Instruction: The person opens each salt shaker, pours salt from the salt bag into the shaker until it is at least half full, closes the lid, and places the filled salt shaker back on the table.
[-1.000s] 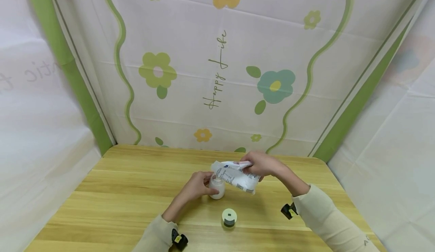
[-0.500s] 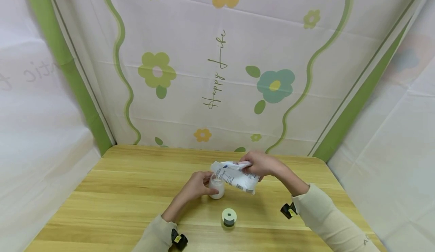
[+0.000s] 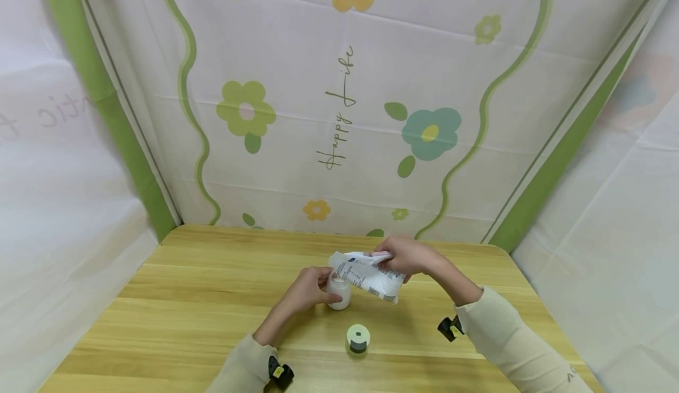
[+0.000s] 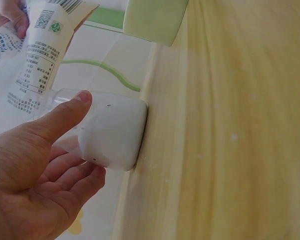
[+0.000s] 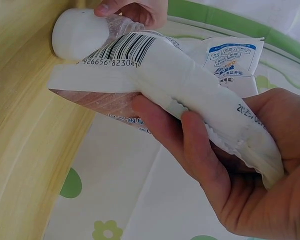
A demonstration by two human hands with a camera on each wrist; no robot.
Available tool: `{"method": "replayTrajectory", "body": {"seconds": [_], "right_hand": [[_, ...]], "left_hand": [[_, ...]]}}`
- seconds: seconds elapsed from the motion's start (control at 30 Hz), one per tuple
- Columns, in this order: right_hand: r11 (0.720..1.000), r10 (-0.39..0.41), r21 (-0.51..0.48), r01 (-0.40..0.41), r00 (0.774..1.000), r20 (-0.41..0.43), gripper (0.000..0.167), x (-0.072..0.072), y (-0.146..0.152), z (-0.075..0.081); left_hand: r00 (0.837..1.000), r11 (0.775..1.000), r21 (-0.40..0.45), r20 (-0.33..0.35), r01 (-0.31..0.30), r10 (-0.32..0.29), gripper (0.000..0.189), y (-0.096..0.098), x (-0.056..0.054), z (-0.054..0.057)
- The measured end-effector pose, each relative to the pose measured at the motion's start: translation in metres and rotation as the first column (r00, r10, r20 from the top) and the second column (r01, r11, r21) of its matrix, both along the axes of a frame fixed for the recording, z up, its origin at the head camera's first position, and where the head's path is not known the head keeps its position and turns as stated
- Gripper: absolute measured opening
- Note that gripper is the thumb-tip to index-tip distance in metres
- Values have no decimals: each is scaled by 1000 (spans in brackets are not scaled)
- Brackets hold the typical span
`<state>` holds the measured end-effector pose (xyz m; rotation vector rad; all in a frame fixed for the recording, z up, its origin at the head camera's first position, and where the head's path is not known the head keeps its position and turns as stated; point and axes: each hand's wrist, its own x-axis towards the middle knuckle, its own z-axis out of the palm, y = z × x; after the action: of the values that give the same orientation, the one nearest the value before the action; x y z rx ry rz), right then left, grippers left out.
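My left hand [image 3: 307, 290] grips a small clear jar [image 3: 339, 296] that stands upright on the table. White contents fill much of the jar [image 4: 116, 131] in the left wrist view, with thumb and fingers on opposite sides. My right hand [image 3: 411, 257] holds a white printed salt bag [image 3: 371, 276], tilted so that its narrow end lies over the jar's mouth. Fingers wrap the bag [image 5: 189, 82] in the right wrist view. Whether salt is flowing is hidden by the bag. Nearer to me, a pale green cap-like piece [image 3: 358, 339] with a dark grey patch sits on the table.
The wooden table [image 3: 212, 299] has a far edge against a white flower-printed curtain [image 3: 297, 163]. White side curtains [image 3: 58, 192] hang left and right. A few tiny white specks lie on the wood near the jar in the left wrist view.
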<state>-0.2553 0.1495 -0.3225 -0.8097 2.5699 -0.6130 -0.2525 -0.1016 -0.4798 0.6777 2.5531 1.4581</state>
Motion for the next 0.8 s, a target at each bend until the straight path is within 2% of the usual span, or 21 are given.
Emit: {"method": "replayTrajectory", "body": {"seconds": [0.8], "right_hand": [[1000, 11, -3, -11, 1000, -3, 18, -1, 0, 0]], "left_hand": [[1000, 1000, 5, 7, 1, -1, 38, 0, -1, 0]]}}
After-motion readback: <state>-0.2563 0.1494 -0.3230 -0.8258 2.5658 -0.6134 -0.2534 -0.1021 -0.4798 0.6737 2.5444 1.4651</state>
